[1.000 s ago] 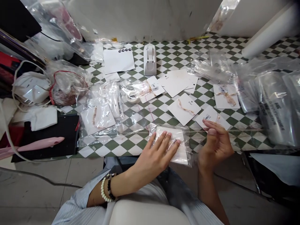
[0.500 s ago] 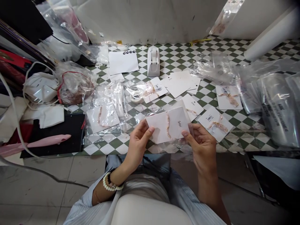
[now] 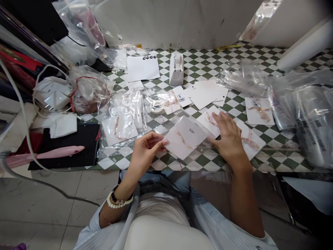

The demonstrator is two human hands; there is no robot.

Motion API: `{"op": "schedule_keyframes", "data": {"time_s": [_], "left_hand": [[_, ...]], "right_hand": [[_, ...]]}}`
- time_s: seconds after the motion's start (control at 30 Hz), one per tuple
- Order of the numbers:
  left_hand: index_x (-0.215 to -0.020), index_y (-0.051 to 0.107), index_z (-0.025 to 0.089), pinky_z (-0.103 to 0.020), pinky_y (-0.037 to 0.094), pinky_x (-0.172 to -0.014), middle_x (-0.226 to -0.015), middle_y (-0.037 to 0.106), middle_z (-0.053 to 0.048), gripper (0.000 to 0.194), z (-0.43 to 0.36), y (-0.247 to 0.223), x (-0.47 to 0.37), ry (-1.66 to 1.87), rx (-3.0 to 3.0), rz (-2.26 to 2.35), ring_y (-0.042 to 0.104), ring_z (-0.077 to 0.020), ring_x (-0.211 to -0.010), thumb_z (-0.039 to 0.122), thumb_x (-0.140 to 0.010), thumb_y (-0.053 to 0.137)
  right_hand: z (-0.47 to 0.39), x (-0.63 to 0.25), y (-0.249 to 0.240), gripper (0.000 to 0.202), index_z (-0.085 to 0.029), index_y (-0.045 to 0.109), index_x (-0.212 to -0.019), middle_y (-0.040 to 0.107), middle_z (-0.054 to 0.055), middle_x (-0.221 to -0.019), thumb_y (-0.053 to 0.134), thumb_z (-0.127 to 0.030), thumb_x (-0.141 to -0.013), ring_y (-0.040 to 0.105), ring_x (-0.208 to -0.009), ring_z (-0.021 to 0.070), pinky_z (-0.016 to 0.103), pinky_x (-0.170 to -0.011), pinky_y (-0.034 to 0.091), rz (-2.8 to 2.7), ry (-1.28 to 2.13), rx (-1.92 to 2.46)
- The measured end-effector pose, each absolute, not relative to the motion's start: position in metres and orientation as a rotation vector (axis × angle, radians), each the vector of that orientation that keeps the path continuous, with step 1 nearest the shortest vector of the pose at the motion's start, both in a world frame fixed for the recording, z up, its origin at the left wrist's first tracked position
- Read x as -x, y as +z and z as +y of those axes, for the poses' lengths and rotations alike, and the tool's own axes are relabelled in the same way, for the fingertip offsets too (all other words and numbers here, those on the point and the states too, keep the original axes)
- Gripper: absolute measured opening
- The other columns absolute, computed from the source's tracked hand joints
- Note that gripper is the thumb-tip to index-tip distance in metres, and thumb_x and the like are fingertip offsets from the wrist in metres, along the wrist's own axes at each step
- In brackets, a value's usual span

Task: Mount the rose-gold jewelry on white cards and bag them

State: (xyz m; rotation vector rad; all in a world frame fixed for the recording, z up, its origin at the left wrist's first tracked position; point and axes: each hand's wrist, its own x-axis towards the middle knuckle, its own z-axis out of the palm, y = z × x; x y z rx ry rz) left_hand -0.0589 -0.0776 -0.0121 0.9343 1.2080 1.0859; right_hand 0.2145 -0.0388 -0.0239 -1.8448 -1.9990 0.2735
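Observation:
My left hand (image 3: 149, 146) pinches the left corner of a white card (image 3: 185, 139) that carries a pink and gold beaded chain and lies against clear plastic. My right hand (image 3: 229, 139) is off that card, its fingers spread over another white card (image 3: 211, 121) with a similar chain. Partly behind my right hand lies a card with a pink piece (image 3: 252, 140). To the left, a bagged card (image 3: 119, 129) with a chain rests on the checkered table.
A white tape dispenser (image 3: 176, 69) stands at the back, beside a white sheet (image 3: 143, 67) with black round marks. Blank-looking cards (image 3: 204, 93) lie at the centre. Plastic bags (image 3: 312, 125) fill the right side; a pink tool (image 3: 59, 152) lies on a black board at left.
My right hand has let go of the held card and moved right and forward onto the card beside it. The held card has turned and tilted in my left hand.

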Motion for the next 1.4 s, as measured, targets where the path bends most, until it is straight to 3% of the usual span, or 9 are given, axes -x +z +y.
{"op": "schedule_keyframes", "data": {"time_s": [0.13,0.33,0.47,0.57,0.67,0.77,0.93,1.1,1.4], "left_hand": [[-0.085,0.058,0.016,-0.020,0.063,-0.069,-0.077,0.073,0.000,0.032,-0.079,-0.013,0.058,1.078,-0.883,1.231,0.070,-0.0117,-0.070,0.041,-0.081,0.079],[-0.089,0.048,0.019,-0.023,0.064,-0.071,-0.075,0.072,0.001,0.042,-0.077,-0.010,0.048,0.991,-0.850,1.131,0.072,-0.0129,-0.070,0.048,-0.081,0.076],[-0.093,0.046,0.019,-0.028,0.065,-0.073,-0.080,0.074,-0.002,0.037,-0.073,-0.012,0.025,1.031,-0.858,1.078,0.073,-0.0153,-0.073,0.045,-0.086,0.072],[-0.120,0.045,0.020,-0.038,0.064,-0.084,-0.096,0.074,-0.008,0.037,-0.068,-0.014,0.002,1.005,-1.034,1.093,0.074,-0.0225,-0.092,0.044,-0.096,0.059],[-0.148,0.029,0.023,-0.055,0.049,-0.108,-0.147,0.049,-0.019,0.056,-0.064,-0.013,-0.017,1.031,-1.436,1.306,0.049,-0.0338,-0.137,0.040,-0.100,0.053],[-0.147,0.037,0.023,-0.058,0.029,-0.122,-0.161,0.029,-0.014,0.052,-0.065,-0.011,-0.025,1.158,-1.674,1.362,0.023,-0.0336,-0.152,0.039,-0.100,0.053],[-0.131,0.053,0.021,-0.034,0.060,-0.089,-0.119,0.069,-0.011,0.047,-0.073,-0.013,-0.029,1.042,-1.167,0.782,0.067,-0.0239,-0.108,0.042,-0.091,0.068],[-0.105,0.068,0.016,-0.026,0.060,-0.074,-0.100,0.072,-0.007,0.030,-0.072,-0.017,-0.024,1.082,-1.044,0.861,0.070,-0.0185,-0.089,0.036,-0.084,0.077],[-0.103,0.072,0.024,-0.028,0.050,-0.056,-0.081,0.070,0.000,0.016,-0.088,0.012,0.039,1.651,-2.081,1.038,0.061,-0.0137,-0.068,0.016,-0.089,0.071]], "right_hand": [[-0.034,-0.225,-0.033,0.061,-0.020,0.047,-0.146,0.042,0.016,-0.154,0.056,-0.049,-0.093,0.037,-0.145,0.0349,0.060,-0.114,0.035,-2.075,0.215,1.902],[-0.044,-0.240,-0.019,0.036,-0.015,0.066,-0.125,0.068,0.014,-0.126,0.049,-0.023,-0.094,0.064,-0.119,0.0306,0.047,-0.103,0.050,-1.868,-0.098,1.746],[-0.056,-0.245,0.003,0.032,-0.017,0.071,-0.110,0.073,0.014,-0.105,0.045,-0.033,-0.099,0.069,-0.101,0.0308,0.050,-0.092,0.055,-1.365,-0.304,1.732],[-0.067,-0.240,0.014,0.018,-0.025,0.072,-0.101,0.072,0.004,-0.099,0.063,-0.034,-0.088,0.070,-0.091,0.0224,0.039,-0.080,0.061,-0.933,0.107,1.507],[-0.078,-0.231,0.016,0.019,-0.023,0.073,-0.092,0.070,0.001,-0.091,0.074,-0.030,-0.073,0.068,-0.074,0.0146,0.027,-0.058,0.060,-0.692,0.535,1.309],[-0.091,-0.217,0.013,0.024,-0.020,0.073,-0.090,0.069,0.000,-0.085,0.079,-0.030,-0.069,0.064,-0.066,0.0096,0.018,-0.052,0.057,-0.611,0.729,1.288],[-0.107,-0.186,0.000,0.028,-0.023,0.073,-0.098,0.073,0.000,-0.098,0.082,-0.032,-0.073,0.070,-0.083,0.0124,0.018,-0.063,0.059,-0.625,0.939,1.303],[-0.112,-0.175,-0.009,0.029,-0.031,0.070,-0.114,0.073,-0.001,-0.114,0.072,-0.037,-0.086,0.068,-0.108,0.0148,0.025,-0.094,0.057,-0.910,1.049,1.339],[-0.072,-0.257,0.021,0.019,-0.022,0.075,-0.102,0.076,0.004,-0.090,0.067,-0.034,-0.090,0.072,-0.084,0.0150,0.025,-0.069,0.055,-1.181,0.632,1.604]]}}
